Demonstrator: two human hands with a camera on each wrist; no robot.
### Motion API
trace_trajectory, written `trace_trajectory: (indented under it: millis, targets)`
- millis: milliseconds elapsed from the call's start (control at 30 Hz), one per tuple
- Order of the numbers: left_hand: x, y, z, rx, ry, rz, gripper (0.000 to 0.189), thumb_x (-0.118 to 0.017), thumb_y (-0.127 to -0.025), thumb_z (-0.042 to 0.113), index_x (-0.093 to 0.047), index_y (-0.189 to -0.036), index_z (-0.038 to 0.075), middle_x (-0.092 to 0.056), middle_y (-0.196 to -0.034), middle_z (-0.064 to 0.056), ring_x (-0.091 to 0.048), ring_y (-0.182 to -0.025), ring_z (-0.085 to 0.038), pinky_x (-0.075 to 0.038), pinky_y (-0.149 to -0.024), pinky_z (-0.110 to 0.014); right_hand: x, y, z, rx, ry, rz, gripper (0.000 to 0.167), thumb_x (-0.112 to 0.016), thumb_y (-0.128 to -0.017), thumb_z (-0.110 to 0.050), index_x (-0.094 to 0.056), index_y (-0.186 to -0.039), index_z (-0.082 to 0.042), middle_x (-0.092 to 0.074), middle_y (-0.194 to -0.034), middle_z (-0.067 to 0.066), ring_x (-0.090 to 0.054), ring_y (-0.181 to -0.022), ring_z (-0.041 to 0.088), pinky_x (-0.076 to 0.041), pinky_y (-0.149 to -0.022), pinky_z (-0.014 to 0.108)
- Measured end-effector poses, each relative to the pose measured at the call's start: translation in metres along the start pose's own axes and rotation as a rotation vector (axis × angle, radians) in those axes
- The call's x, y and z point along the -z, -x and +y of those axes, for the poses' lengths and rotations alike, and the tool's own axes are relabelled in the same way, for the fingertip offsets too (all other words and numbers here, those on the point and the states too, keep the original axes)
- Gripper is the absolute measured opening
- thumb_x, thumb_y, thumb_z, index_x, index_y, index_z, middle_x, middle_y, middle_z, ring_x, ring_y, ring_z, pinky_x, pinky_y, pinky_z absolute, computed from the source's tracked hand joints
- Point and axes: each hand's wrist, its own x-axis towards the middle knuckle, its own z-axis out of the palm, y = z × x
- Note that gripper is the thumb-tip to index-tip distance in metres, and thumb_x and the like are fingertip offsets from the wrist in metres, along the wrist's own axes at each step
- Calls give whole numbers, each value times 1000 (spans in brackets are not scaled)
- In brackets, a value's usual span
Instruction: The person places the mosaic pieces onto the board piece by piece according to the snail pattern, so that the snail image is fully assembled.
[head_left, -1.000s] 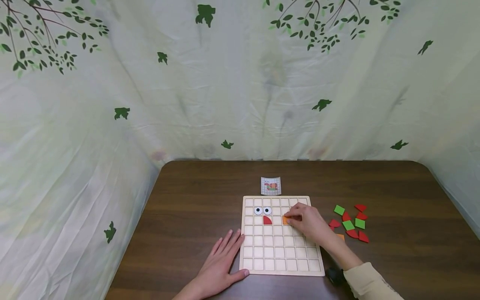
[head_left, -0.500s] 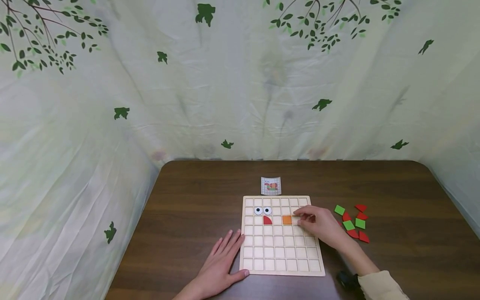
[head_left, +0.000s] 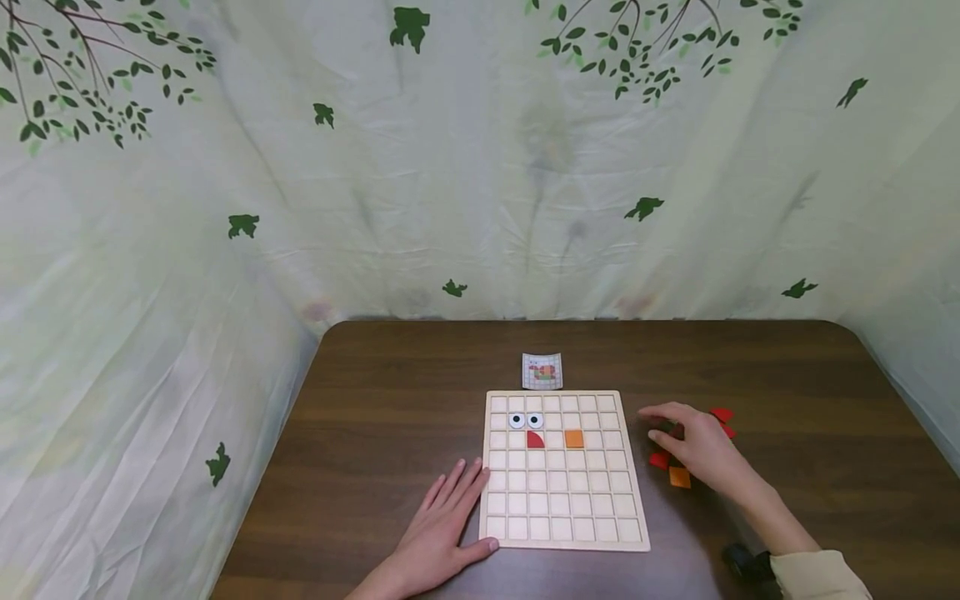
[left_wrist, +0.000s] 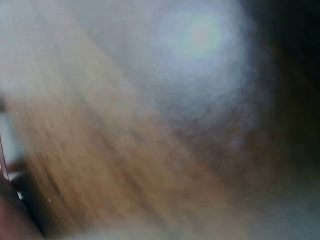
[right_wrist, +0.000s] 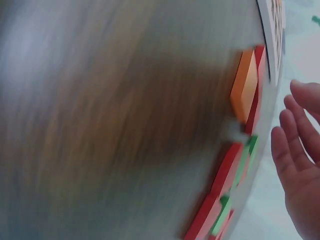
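A white gridded board (head_left: 566,506) lies on the table, bearing two round eye pieces (head_left: 517,421), a red quarter-circle tile (head_left: 535,439) and an orange square tile (head_left: 573,438). Along its left edge my left hand (head_left: 442,529) rests with fingers straight, the thumb at the lower corner. To the right of the board, my right hand (head_left: 701,450) hovers above loose tiles, fingers loosely bent and holding nothing. By it lie another orange square tile (head_left: 679,477) and a red tile (head_left: 659,460). The right wrist view shows green tiles (right_wrist: 242,165) that the hand mostly hides from the head view.
Just beyond the board is a small picture card (head_left: 542,372) with a coloured grid pattern. More red tiles (head_left: 722,414) lie past the right hand. The brown table (head_left: 397,392) ends at a leaf-printed cloth backdrop (head_left: 487,167).
My right hand has let go of the orange square on the board and moved right, over the loose tiles. The left hand has stayed put.
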Motion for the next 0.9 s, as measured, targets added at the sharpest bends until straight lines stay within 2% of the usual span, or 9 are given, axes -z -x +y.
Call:
trace_trajectory:
  millis: [100, 333, 467, 667, 900]
  targets:
    - [0, -1, 0, 2, 1, -8, 87, -50, -91, 67, -25, -158, 17, -18, -163, -1, -12, -149, -25, -4, -115, -38, 8, 1, 6, -3, 46, 11, 37, -74, -87, -9, -67, -124, -10, -64, -122, 12, -59, -110, 36, -50, -86, 55]
    - [0, 0, 0, 13, 3, -23, 87, -50, -91, 68, -24, -158, 18, -17, -163, 0, -11, -149, -25, -11, -114, -47, 17, 0, 17, -33, 137, 21, 39, -76, -84, -4, -67, -123, -4, -61, -122, 20, -54, -111, 43, -47, -87, 61]
    - [1, 0, 0, 12, 5, -24, 87, -49, -91, 67, -24, -158, 17, -17, -163, -1, -11, -149, -25, -11, -114, -48, 17, 0, 23, -61, 156, 14, 37, -76, -85, -8, -67, -121, -2, -60, -119, 20, -58, -105, 41, -49, -84, 59]
    - [0, 0, 1, -16, -14, 9, 87, -50, -92, 66, -25, -157, 15, -20, -163, -4, -14, -149, -27, -10, -114, -44, 17, -1, 29, -73, 136, -2, 34, -75, -86, -9, -67, -117, 1, -60, -110, 16, -61, -89, 29, -54, -69, 44]
    - [0, -1, 1, -4, -23, -3, 88, -49, -91, 68, -25, -157, 16, -19, -163, -3, -13, -149, -26, -9, -114, -43, 13, -5, 31, -48, 155, 9, 34, -77, -84, -6, -68, -116, -3, -61, -110, 14, -60, -91, 29, -52, -77, 51]
